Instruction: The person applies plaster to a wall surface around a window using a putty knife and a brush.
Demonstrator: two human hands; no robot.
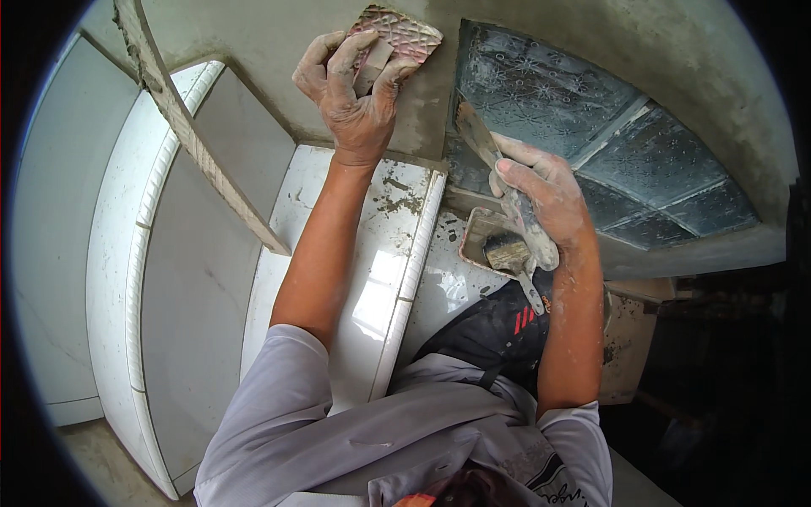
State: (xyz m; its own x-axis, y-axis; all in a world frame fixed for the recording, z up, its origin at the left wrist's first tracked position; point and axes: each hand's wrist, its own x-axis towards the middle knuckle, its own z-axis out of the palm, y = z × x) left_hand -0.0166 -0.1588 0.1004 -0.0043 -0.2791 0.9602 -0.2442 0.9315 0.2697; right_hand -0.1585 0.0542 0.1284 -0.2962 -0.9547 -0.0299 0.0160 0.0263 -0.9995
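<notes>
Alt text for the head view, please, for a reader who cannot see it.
A person's left hand presses a reddish patterned tile piece against a cement-coated wall, while the right hand holds a mortar-smeared trowel beside patterned glass blocks. Below lie glossy white tiles and a small tray holding a brush.

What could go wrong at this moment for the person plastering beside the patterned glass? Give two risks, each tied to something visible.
1. The left hand presses a float close to the glass panes; wet mortar might smear onto them.
2. The right hand holds a trowel above a small container on the glossy tiled ledge; a nudge might tip it.
</notes>
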